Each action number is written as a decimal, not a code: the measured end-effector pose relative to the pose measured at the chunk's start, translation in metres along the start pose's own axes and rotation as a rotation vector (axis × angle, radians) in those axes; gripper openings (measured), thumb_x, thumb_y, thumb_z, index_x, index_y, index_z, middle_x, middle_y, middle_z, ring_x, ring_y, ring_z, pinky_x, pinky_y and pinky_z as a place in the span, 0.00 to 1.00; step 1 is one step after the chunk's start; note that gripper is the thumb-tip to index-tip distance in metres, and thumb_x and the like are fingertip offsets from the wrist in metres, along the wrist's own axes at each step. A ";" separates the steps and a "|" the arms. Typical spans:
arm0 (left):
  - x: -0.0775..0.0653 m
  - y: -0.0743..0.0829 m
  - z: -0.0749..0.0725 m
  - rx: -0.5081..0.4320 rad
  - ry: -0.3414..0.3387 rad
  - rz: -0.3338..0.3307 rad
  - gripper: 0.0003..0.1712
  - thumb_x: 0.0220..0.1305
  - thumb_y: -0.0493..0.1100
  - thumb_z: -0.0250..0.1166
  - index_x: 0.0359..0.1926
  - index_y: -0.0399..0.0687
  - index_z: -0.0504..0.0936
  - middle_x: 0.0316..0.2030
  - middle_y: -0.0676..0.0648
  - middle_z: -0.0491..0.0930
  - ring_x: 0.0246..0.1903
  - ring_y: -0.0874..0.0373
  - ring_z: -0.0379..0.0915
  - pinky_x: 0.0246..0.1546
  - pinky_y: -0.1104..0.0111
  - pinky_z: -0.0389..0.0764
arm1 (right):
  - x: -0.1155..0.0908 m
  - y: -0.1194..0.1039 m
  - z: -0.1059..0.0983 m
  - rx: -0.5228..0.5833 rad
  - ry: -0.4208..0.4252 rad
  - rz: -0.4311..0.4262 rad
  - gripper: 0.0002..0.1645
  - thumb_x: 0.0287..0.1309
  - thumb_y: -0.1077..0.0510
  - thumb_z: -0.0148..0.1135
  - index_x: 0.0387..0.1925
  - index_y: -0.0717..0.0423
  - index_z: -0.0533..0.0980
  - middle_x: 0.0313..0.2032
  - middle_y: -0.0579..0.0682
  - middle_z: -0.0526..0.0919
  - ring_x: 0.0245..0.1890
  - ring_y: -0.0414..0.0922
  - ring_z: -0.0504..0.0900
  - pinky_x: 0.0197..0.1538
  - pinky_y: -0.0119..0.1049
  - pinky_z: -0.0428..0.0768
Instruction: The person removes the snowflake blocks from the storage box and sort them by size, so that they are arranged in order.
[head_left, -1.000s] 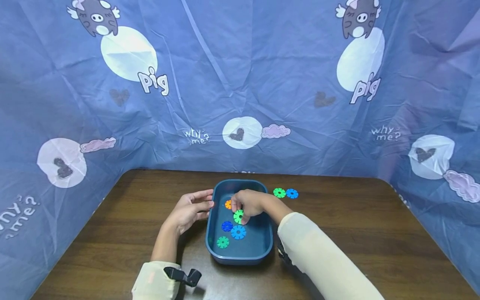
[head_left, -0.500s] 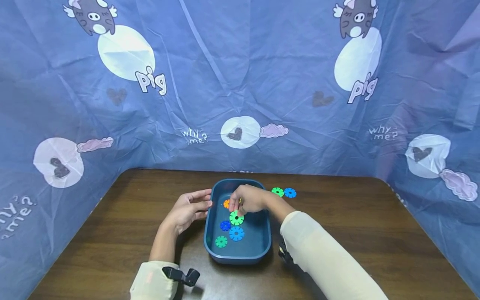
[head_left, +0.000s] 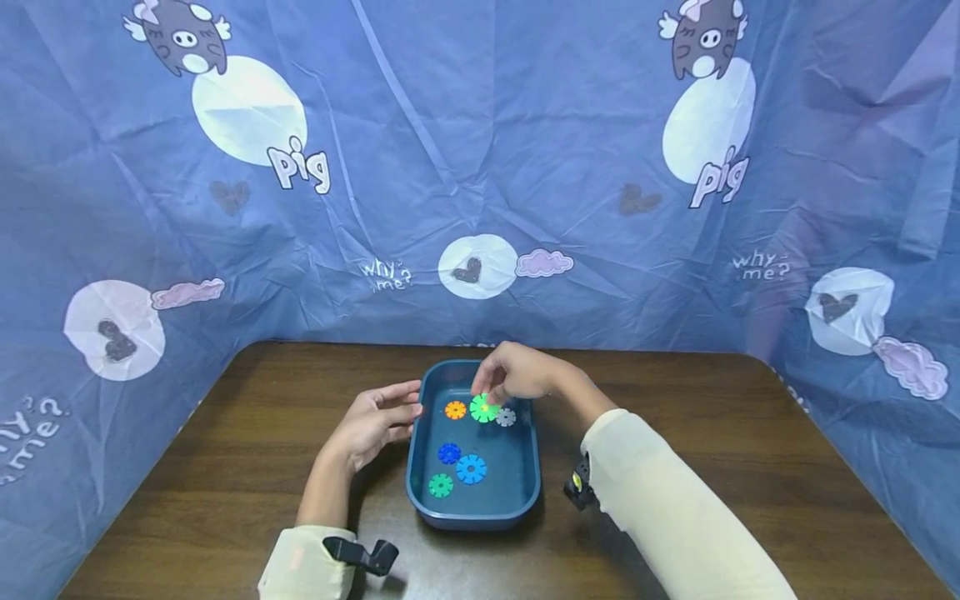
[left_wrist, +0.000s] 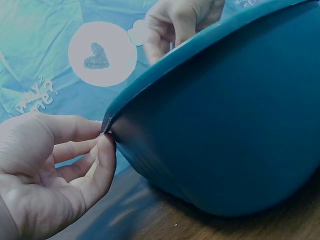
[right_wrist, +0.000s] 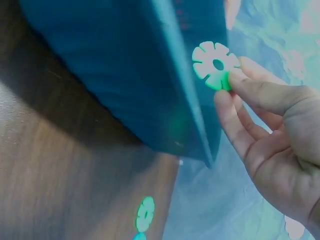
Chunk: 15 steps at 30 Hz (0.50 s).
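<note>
Green disc (right_wrist: 208,67), pinched in right hand (right_wrist: 280,122), left hand (head_left: 375,425) gripping blue tray (head_left: 498,497).

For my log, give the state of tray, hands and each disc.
Tray: upright on the table
Left hand: pinching the tray's side
Right hand: pinching the bright green disc
Bright green disc: held over the tray
Orange disc: in tray
Grey disc: in tray
Dark blue disc: in tray
Light blue disc: in tray
Teal disc: in tray
Outer green disc: on table
Cyan piece: on table, cropped
Yellow spot: too small to tell
</note>
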<state>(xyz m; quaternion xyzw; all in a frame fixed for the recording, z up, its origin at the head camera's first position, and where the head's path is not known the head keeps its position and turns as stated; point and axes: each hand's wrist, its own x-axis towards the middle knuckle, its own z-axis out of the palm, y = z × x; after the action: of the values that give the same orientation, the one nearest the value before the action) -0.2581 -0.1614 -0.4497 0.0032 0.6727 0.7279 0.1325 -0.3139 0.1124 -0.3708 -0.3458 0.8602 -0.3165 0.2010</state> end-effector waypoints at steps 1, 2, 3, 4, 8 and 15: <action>0.000 0.000 0.000 0.000 0.000 0.002 0.30 0.68 0.32 0.66 0.70 0.35 0.71 0.60 0.33 0.74 0.48 0.49 0.81 0.44 0.63 0.86 | -0.002 0.001 -0.003 0.010 0.013 0.005 0.10 0.57 0.71 0.71 0.40 0.58 0.87 0.35 0.50 0.88 0.35 0.40 0.83 0.42 0.34 0.84; 0.000 -0.001 0.000 -0.001 -0.001 0.004 0.31 0.68 0.32 0.66 0.70 0.35 0.71 0.60 0.33 0.74 0.48 0.49 0.81 0.44 0.63 0.86 | -0.005 0.003 -0.006 0.021 0.023 0.006 0.10 0.57 0.71 0.71 0.40 0.59 0.87 0.35 0.50 0.88 0.35 0.41 0.84 0.42 0.35 0.84; 0.000 -0.001 0.000 -0.003 -0.002 0.006 0.31 0.68 0.32 0.66 0.70 0.35 0.71 0.59 0.33 0.74 0.48 0.49 0.81 0.44 0.63 0.86 | -0.007 0.005 -0.008 0.038 0.034 0.013 0.11 0.57 0.72 0.71 0.40 0.59 0.87 0.35 0.50 0.88 0.35 0.41 0.84 0.42 0.36 0.85; 0.000 -0.001 0.000 -0.005 -0.002 0.007 0.31 0.68 0.32 0.66 0.70 0.35 0.71 0.59 0.33 0.74 0.48 0.49 0.81 0.44 0.63 0.86 | -0.010 0.007 -0.011 0.054 0.043 0.020 0.11 0.57 0.72 0.70 0.41 0.60 0.87 0.36 0.50 0.88 0.36 0.42 0.84 0.43 0.37 0.85; 0.001 -0.002 0.000 -0.010 -0.005 0.008 0.31 0.67 0.32 0.66 0.70 0.35 0.71 0.58 0.34 0.75 0.48 0.49 0.80 0.43 0.63 0.86 | -0.020 0.017 -0.021 0.107 0.088 0.056 0.10 0.59 0.72 0.69 0.41 0.60 0.86 0.37 0.50 0.88 0.37 0.45 0.85 0.45 0.42 0.86; 0.000 -0.001 -0.001 0.002 -0.007 0.014 0.32 0.68 0.33 0.67 0.71 0.38 0.70 0.58 0.34 0.74 0.50 0.46 0.80 0.44 0.63 0.85 | -0.045 0.039 -0.039 0.212 0.181 0.118 0.10 0.62 0.70 0.66 0.45 0.63 0.85 0.37 0.56 0.87 0.37 0.49 0.85 0.41 0.39 0.84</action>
<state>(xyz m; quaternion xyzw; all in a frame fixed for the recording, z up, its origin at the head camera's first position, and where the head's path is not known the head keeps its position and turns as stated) -0.2582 -0.1619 -0.4509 0.0107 0.6730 0.7280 0.1300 -0.3239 0.1823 -0.3637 -0.2414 0.8555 -0.4229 0.1763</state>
